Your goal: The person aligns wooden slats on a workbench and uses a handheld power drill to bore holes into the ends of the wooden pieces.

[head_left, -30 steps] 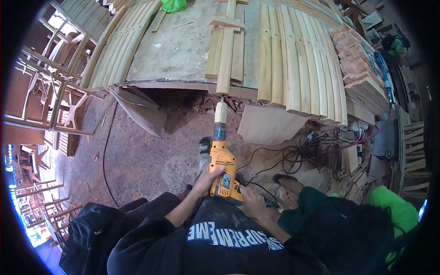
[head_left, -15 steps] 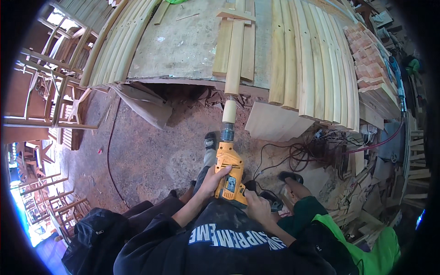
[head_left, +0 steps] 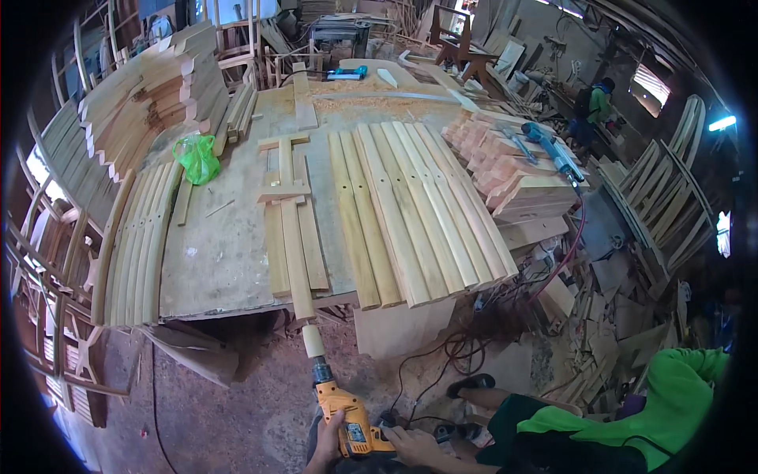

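yellow plastic makes up most of the drill (head_left: 347, 419), which is in front of the surface (head_left: 225, 265), its pale cylinder (head_left: 313, 341) aimed at the end of a jutting wooden slat (head_left: 297, 261); whether they touch, i cannot tell. the left grip (head_left: 329, 439) is curled closely around the drill's body, thumb on top; the right grip (head_left: 416, 447) is at the rear handle, its curl too hidden to judge. the drill looks stiff and rather heavy, smooth-cased, best held by body and handle. the slat looks stiff and light.

rows of curved slats (head_left: 395, 209) and a crumpled green bag (head_left: 197, 160) lie on the surface. around it are a stained floor (head_left: 260, 395), heaped wood scraps (head_left: 604, 344) and, at right, a co-worker's green sleeve (head_left: 685, 387).
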The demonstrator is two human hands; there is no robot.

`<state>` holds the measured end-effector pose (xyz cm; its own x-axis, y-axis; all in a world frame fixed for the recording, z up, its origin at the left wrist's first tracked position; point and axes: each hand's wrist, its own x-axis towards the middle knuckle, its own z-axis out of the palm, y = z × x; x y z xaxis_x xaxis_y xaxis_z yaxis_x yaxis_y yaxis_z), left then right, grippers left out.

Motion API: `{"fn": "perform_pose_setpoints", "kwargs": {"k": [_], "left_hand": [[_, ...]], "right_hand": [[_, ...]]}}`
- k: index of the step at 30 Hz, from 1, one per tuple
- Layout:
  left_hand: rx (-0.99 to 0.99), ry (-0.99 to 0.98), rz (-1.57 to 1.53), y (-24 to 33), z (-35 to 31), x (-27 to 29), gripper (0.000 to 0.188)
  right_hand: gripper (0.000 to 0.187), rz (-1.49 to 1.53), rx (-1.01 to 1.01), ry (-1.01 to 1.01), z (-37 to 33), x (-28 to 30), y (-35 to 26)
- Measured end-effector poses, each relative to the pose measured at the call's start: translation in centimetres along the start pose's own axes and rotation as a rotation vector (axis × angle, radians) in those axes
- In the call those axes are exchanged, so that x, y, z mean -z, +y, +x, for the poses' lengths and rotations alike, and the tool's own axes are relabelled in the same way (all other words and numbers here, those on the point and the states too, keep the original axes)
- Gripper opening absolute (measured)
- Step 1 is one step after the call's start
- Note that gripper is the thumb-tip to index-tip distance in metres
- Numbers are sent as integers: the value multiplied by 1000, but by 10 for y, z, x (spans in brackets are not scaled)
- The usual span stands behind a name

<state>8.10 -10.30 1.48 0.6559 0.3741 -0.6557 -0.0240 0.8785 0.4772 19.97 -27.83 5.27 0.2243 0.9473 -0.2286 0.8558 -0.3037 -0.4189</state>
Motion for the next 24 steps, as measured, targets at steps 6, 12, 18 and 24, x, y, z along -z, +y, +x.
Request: {"fn": "perform_pose_setpoints", "kwargs": {"k": [6,12,18,24], "left_hand": [[-12,34,70,3,-1,3,35],[-24,2,79,-19,13,33,36],[53,-23,-89,-3,1,11,42],[-71,77,108,10,1,-9,38]], "right_hand": [[65,-39,-98,88,-16,-7,-12],[64,-20,8,237,-15,-10,-4],[63,-23,0,225,-6,-9,0],[58,-23,14,276,-2,-13,3]]}}
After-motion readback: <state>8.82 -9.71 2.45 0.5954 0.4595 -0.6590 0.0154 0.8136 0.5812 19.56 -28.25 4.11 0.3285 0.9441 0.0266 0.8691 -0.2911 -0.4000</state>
